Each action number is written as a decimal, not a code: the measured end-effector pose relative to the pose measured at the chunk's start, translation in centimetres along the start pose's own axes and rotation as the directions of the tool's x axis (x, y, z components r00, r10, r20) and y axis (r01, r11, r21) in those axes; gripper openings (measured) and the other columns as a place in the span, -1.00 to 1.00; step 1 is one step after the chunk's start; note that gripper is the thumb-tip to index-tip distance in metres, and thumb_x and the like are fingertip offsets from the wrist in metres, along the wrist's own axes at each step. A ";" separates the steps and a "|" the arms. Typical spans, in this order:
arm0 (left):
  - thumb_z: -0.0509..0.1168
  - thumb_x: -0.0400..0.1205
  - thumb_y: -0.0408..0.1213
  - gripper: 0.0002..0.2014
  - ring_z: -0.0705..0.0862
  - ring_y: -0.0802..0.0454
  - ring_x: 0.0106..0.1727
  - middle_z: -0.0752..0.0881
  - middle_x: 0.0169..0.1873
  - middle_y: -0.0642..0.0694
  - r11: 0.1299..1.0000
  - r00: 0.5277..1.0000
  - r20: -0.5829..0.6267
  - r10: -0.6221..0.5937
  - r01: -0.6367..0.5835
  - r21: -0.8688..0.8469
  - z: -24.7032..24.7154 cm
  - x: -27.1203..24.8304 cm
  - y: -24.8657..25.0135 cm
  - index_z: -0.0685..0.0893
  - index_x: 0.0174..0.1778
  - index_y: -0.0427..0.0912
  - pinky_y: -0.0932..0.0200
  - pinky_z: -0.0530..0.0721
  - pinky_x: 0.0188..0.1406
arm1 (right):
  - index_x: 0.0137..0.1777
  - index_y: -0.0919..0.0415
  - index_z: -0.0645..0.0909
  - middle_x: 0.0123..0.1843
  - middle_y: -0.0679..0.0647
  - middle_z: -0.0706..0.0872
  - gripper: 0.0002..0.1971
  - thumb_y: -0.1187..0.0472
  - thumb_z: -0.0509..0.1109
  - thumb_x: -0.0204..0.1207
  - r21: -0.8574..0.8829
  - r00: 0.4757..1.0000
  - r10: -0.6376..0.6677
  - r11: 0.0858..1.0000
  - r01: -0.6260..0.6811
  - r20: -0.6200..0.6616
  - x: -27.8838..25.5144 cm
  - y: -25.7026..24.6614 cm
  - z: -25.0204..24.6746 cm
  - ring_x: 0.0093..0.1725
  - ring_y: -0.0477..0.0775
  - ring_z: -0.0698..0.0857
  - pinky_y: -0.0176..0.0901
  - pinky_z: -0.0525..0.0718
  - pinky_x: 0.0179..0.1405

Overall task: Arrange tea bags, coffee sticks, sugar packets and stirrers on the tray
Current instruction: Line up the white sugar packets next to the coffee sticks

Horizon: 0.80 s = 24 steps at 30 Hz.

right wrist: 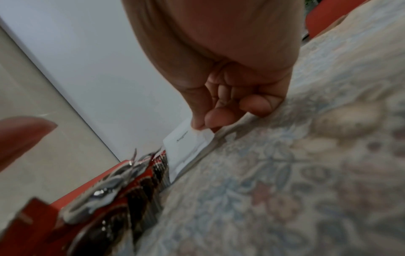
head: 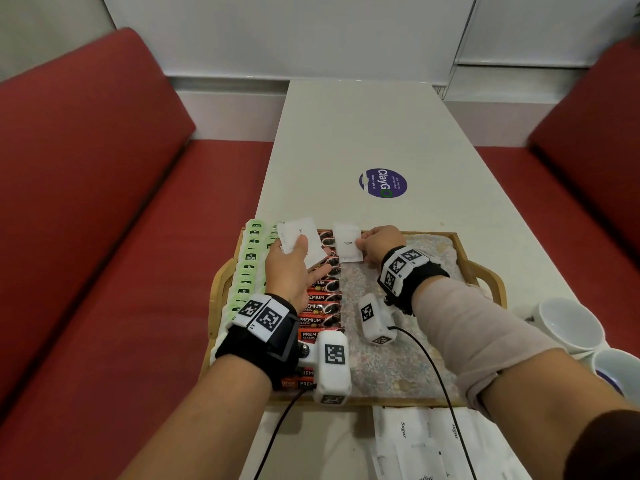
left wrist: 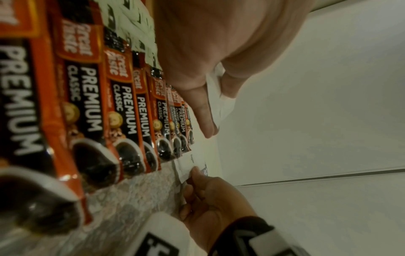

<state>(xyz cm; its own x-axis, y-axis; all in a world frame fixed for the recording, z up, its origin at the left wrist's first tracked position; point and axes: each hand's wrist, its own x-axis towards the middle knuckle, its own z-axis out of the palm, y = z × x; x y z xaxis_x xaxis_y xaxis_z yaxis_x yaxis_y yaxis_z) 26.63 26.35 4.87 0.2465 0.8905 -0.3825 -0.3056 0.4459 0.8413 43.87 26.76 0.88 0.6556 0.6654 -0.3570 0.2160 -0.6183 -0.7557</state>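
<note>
The right hand [head: 379,244] pinches one sugar packet [head: 349,242] by its right edge between thumb and forefinger, the other fingers curled under; the right wrist view shows that pinch plainly. The packet sits at the far edge of the tray [head: 485,271], its lower end touching the floral cloth liner [head: 391,362], just right of the row of coffee sticks [head: 320,301]. Its long axis runs near to far, parallel to the tray's short sides, and it seems to tilt up off the liner, not yet flat.

The left hand [head: 289,271] holds a small fan of spare sugar packets [head: 304,242] between thumb and fingers, hovering over the far end of the coffee sticks. The green tea bags [head: 249,263] fill the tray's left side.

The open liner lies to the right of the coffee sticks, directly under the right hand, so that hand is the nearer one for laying this packet down; the left hand's stock lies just to its left, a short reach for the next one. More sugar packets [head: 426,441] wait on the tabletop [head: 363,133] by the tray's near edge. No stirrers are visible.
</note>
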 end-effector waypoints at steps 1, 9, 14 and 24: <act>0.13 0.75 -0.31 -0.80 0.73 -0.25 0.14 0.66 0.20 -0.20 1.000 1.000 0.001 -0.004 0.004 -0.006 0.0 0.0 0.0 0.50 0.27 -0.08 -0.09 0.78 -0.11 | -0.45 0.08 0.58 -0.11 0.25 0.80 -0.76 0.25 0.49 0.42 -0.021 1.000 -0.001 1.000 0.000 -0.002 0.1 -0.1 0.1 -0.10 0.29 0.76 0.22 0.76 0.04; 0.15 0.74 -0.35 -0.86 0.74 -0.25 0.11 0.70 0.11 -0.20 0.998 0.999 0.022 -0.042 0.043 -0.037 0.0 -0.2 0.2 0.53 0.18 -0.12 0.00 0.80 -0.20 | 0.08 0.37 0.73 0.04 0.23 0.78 -0.71 0.17 0.45 0.47 -0.243 0.999 -0.050 0.969 0.046 -0.011 -0.7 -0.6 -0.4 0.03 0.22 0.75 0.03 0.74 0.10; 0.05 0.77 -0.35 -0.85 0.75 -0.17 -0.07 0.71 -0.05 -0.15 0.995 0.997 0.069 -0.047 0.053 -0.084 0.1 -0.6 0.5 0.50 0.14 -0.14 -0.05 0.76 -0.14 | -0.26 0.27 0.61 -0.13 0.18 0.71 -0.78 0.14 0.39 0.52 -0.242 0.990 -0.139 0.961 0.130 -0.019 -1.3 -0.8 -0.8 -0.16 0.14 0.64 0.01 0.69 0.00; 0.16 0.73 -0.38 -0.77 0.75 -0.08 -0.04 0.70 0.15 -0.16 1.000 1.000 0.024 0.015 -0.015 0.006 0.7 -1.1 0.0 0.54 0.28 -0.13 0.08 0.80 -0.32 | -0.28 0.18 0.58 -0.36 0.00 0.68 -0.77 0.07 0.46 0.50 0.273 0.895 -0.343 0.924 0.267 0.285 -6.7 -2.9 -1.1 -0.49 -0.16 0.53 -0.37 0.44 -0.47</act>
<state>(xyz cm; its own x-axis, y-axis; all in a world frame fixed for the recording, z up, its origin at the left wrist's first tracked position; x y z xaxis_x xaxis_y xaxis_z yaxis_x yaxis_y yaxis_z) 27.00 25.30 5.54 0.2641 0.8946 -0.3604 -0.3035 0.4318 0.8494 39.64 23.61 6.12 0.3069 0.9266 -0.2172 0.1775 -0.2799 -0.9435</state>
